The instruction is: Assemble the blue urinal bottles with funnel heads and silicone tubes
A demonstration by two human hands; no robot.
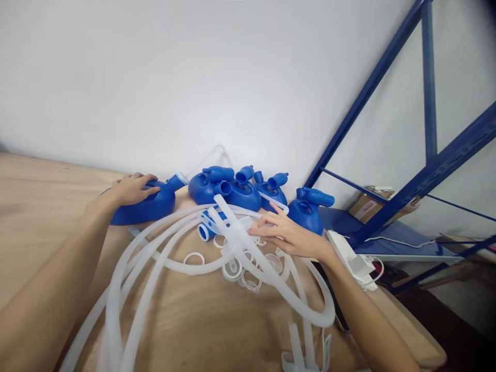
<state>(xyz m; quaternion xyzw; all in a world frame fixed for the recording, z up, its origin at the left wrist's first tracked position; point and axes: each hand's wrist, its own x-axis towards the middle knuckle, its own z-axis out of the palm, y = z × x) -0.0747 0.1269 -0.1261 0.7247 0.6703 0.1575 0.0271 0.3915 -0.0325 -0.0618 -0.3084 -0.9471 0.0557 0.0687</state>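
Observation:
My left hand lies over the top of a blue plastic urinal bottle, its fingers curled on the bottle's handle area. This bottle's neck points up to the right and has a white ring at its mouth. My right hand is over the pile of translucent hoses, fingers stretched and apart. Its fingertips are by the hose ends and small clear parts; whether they touch them I cannot tell. Below lie white rings and round caps. A blue neck piece lies left of them.
Several more blue bottles, one a blue bottle at the right, stand along the white wall. A white power strip lies at the wooden table's right edge. Beyond it rises a blue metal shelf frame with a cardboard box.

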